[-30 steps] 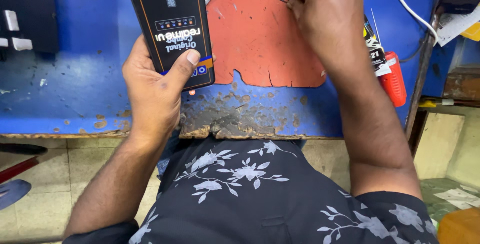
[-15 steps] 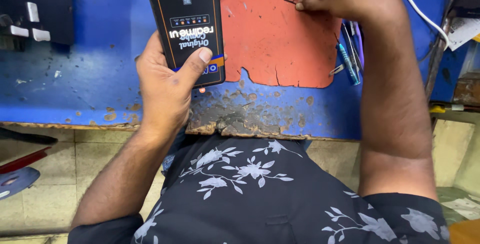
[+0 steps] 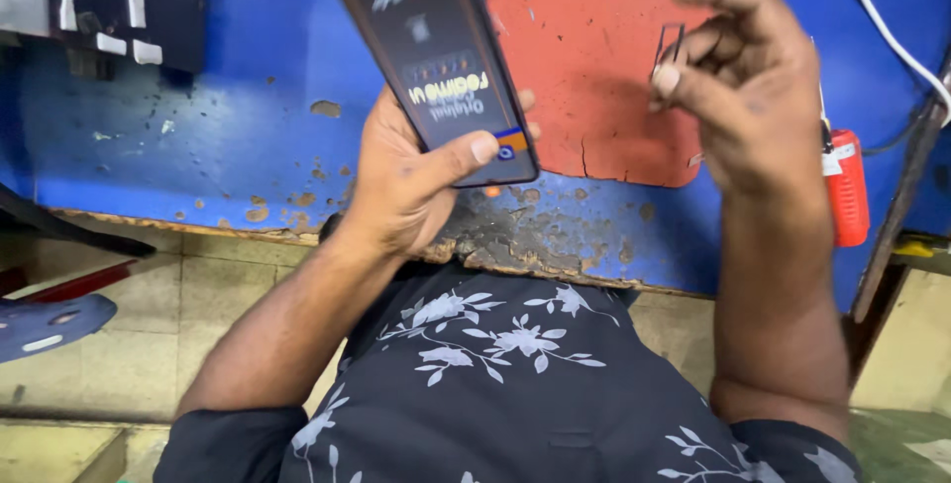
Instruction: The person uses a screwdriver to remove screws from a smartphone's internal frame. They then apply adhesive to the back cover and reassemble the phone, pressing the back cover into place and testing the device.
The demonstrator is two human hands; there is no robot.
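Left hand [image 3: 406, 181] gripping a black phone-shaped display panel [image 3: 433, 52], right hand [image 3: 748, 82] pinching a small metal tray [image 3: 667, 47].

Both hands are hovering above the blue workbench [image 3: 228, 136]; the panel is tilting over the torn red mat [image 3: 594, 77], thumb pressing its lower edge, while a red tool [image 3: 847, 186] is lying by the right wrist.

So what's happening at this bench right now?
A person at a worn blue workbench holds a dark phone in the left hand, thumb across its lower end. The right hand pinches a small thin metal piece above a red mat.
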